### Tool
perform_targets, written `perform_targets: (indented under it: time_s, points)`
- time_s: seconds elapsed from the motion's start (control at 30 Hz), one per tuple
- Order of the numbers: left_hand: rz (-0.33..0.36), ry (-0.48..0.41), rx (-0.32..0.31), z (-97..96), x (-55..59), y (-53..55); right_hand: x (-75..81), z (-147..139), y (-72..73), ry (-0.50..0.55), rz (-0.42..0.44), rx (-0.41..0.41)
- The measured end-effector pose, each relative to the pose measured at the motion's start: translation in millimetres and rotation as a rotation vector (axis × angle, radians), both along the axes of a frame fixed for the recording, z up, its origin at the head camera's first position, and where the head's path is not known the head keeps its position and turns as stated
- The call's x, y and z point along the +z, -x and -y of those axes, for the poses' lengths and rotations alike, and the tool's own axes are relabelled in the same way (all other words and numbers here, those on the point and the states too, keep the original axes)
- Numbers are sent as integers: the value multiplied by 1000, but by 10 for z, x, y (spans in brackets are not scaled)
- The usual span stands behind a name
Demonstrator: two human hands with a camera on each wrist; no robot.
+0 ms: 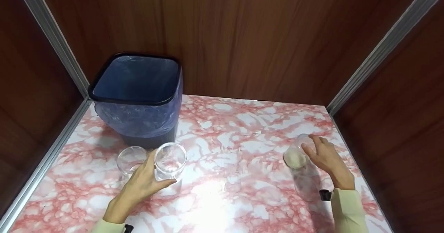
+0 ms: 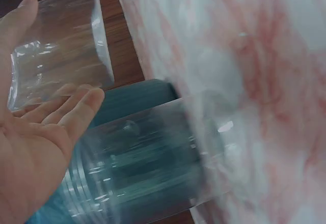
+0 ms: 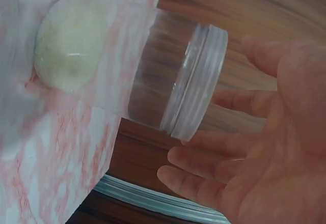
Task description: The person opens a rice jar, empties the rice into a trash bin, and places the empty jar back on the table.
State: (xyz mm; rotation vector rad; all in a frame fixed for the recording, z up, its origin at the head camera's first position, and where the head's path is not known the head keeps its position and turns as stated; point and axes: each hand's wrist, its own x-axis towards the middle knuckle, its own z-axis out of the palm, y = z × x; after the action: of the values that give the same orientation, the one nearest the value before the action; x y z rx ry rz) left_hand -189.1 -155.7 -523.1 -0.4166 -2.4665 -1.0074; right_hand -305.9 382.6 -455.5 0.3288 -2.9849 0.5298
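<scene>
In the head view my left hand (image 1: pixel 142 181) holds a clear plastic cylinder (image 1: pixel 170 161), round rim facing up, between thumb and fingers. The left wrist view shows this cylinder (image 2: pixel 61 46) with the thumb on one side and the fingertips on the other. Beside that hand stands a second clear jar (image 1: pixel 131 158), partly hidden by it; its threaded neck (image 2: pixel 86 188) shows in the left wrist view. My right hand (image 1: pixel 324 153) is at a clear lidded jar with off-white contents (image 1: pixel 295 158). Its fingers (image 3: pixel 204 165) are spread loosely just beyond the lid (image 3: pixel 204 81).
A dark bin (image 1: pixel 135 102) with a bluish liner stands at the back left, behind the left hand. Wood-grain panels (image 1: pixel 242 38) enclose the red-and-white marbled table (image 1: pixel 236 135) at the back and both sides, with metal strips (image 1: pixel 381 45) along the corners.
</scene>
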Motion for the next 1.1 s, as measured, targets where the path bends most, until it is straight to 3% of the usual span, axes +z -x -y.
perform_targets:
  time_s: [0.5, 0.93, 1.1]
  points:
    - [127, -12, 16, -42, -227, 54, -75, 175, 168, -66, 97, -16]
    - [243, -7, 33, -16, -301, 45, -166, 131, 259, -118, 11, 3]
    - [240, -17, 42, 8, -332, 42, -185, 103, 295, -124, -35, 24]
